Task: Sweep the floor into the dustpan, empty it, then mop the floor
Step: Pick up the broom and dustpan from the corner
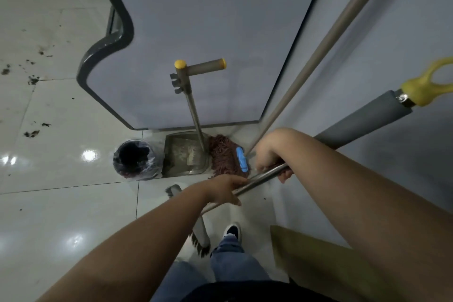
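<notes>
Both hands (226, 189) on broom handle (259, 180)

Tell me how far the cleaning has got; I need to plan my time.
Early. Dirt specks still dot the floor, so sweeping isn't done. Both hands, left hand and right hand, hold the broom. The dustpan and mop stand parked beside the bin.

My feed was dim and cool-toned, and soft throughout. Overhead lights threw white glare spots on the glossy floor tiles (61, 179) toward the left edge. Wide-angle distortion bowed straight lines near the frame edges, and I saw no hard shadows.
</notes>
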Action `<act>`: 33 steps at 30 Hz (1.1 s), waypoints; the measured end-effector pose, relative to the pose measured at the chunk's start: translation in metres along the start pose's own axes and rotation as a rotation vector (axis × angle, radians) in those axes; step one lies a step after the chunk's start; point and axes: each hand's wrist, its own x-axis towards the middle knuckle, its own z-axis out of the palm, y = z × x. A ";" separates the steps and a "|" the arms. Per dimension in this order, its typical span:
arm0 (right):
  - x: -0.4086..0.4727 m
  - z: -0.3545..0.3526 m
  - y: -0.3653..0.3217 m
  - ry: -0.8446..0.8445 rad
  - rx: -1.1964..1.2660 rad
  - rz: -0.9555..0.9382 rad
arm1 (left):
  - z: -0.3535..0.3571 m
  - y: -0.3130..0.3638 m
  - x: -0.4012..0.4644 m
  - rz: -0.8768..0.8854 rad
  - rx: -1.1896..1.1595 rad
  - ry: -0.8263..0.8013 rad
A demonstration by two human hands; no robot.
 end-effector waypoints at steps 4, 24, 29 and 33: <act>-0.001 -0.022 0.018 0.098 -0.163 -0.039 | -0.033 0.003 0.011 -0.108 -0.161 0.066; 0.035 -0.112 0.032 0.247 0.152 0.180 | -0.175 -0.006 0.066 -0.044 -1.545 0.389; 0.058 -0.098 0.033 0.137 0.324 0.209 | -0.207 -0.005 0.070 0.004 -1.713 0.376; 0.072 -0.078 0.033 0.106 0.382 0.172 | -0.214 0.004 0.067 0.035 -1.830 0.457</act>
